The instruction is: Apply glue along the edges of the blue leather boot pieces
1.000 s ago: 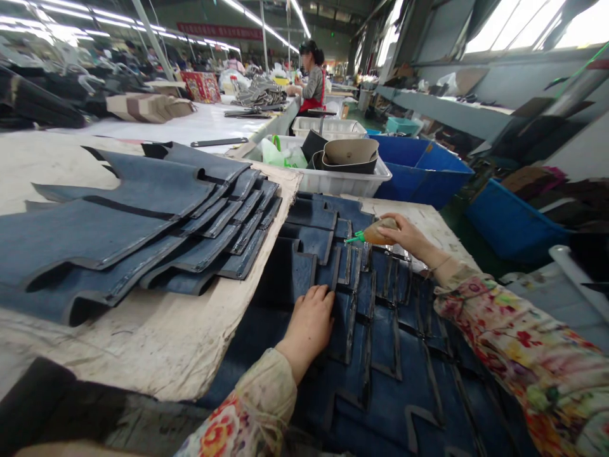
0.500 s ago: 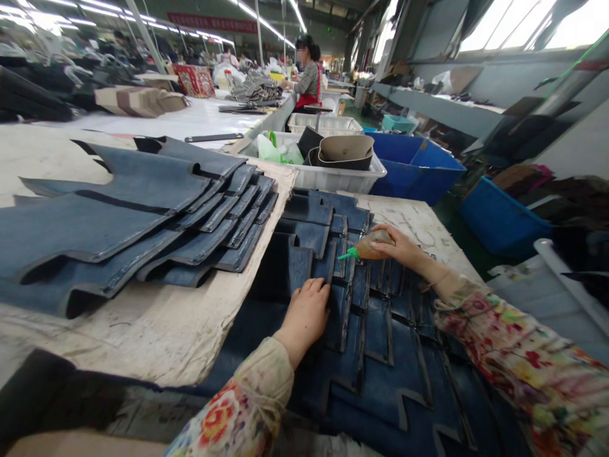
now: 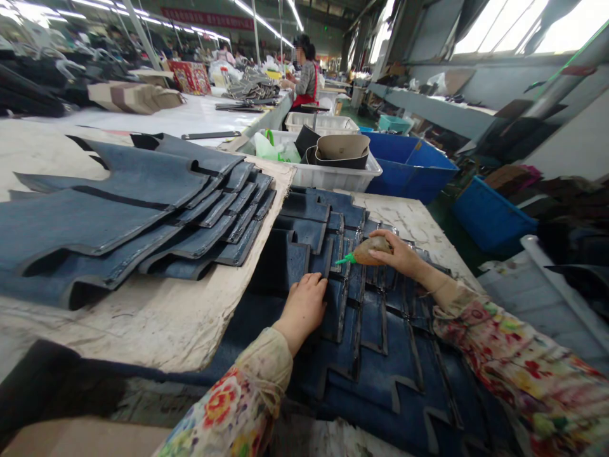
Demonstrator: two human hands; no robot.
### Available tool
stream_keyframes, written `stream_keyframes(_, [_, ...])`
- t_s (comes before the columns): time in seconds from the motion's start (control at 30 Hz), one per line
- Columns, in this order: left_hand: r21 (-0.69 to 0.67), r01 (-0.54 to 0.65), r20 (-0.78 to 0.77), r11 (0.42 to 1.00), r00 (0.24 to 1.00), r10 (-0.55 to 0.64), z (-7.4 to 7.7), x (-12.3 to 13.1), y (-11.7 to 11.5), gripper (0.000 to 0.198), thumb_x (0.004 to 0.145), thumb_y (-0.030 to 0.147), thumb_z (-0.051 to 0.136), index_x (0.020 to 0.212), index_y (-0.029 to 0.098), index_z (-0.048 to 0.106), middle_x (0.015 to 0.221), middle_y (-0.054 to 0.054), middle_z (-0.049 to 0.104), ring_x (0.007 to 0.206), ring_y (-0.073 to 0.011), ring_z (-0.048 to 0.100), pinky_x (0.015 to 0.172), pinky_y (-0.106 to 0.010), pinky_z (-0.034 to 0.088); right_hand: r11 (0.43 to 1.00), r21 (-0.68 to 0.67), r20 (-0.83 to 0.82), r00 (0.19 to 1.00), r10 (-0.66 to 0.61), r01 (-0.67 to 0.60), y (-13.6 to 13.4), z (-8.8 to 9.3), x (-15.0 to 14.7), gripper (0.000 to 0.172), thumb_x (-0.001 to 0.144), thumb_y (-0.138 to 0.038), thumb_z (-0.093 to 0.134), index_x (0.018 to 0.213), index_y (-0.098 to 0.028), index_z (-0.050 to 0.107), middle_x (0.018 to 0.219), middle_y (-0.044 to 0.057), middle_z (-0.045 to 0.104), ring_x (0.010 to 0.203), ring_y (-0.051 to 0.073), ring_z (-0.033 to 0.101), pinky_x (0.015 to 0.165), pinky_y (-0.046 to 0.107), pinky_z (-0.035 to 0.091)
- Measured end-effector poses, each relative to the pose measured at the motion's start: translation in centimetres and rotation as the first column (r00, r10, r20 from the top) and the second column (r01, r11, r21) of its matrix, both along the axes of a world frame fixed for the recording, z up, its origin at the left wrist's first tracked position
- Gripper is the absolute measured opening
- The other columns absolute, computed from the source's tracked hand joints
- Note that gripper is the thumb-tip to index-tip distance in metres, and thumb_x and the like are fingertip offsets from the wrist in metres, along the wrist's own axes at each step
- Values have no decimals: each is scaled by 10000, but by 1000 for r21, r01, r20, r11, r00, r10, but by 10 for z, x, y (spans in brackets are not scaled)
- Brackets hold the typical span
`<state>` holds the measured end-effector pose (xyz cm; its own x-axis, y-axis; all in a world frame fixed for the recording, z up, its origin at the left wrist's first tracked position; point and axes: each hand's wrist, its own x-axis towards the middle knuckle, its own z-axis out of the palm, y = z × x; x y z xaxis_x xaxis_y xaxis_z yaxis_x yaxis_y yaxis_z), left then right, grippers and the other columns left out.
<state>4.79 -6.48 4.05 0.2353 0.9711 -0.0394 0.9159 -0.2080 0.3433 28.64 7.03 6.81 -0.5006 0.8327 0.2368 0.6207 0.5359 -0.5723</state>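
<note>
Wrapped around a soft squeeze bottle of amber liquid, my right hand tips it to the left. Its green nozzle points down at the edge strips of the overlapping dark blue panels. Shiny wet-looking streaks run along several of those edges. My left hand lies palm down on the panels just left of the nozzle, fingers extended and touching the sheet. I cannot tell whether the nozzle tip touches the material.
A stack of similar blue panels lies on the pale cloth-covered board to the left. Behind the work stand a white bin with curled pieces and a blue bin. A person in a red apron works farther off.
The bottle in my right hand has shifted slightly towards me along the panel edges. My left hand stays in place on the panels. The whole view has moved a little.
</note>
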Motion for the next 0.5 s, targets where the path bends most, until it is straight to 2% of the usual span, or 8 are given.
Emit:
stream_keyframes(0.27, [2, 5, 1, 1000, 1000, -5, -2, 0, 0, 443, 826, 229, 515, 1263, 168, 482, 1389, -88, 443, 1279, -237, 374, 1009, -402, 393, 998, 20, -3, 998, 60, -60, -5, -1, -1, 421, 764, -462, 594, 1107, -233, 507, 1083, 70, 562, 1003, 249, 552, 886, 401, 457])
stream_keyframes(0.5, [-19, 9, -7, 1000, 1000, -9, 3, 0, 0, 435, 832, 230, 503, 1262, 173, 477, 1376, -94, 446, 1266, -232, 384, 990, -390, 405, 956, 270, -46, 994, -102, 111, 27, -7, -8, 431, 757, -441, 585, 1101, -191, 511, 1099, 109, 552, 1074, 274, 512, 971, 451, 387])
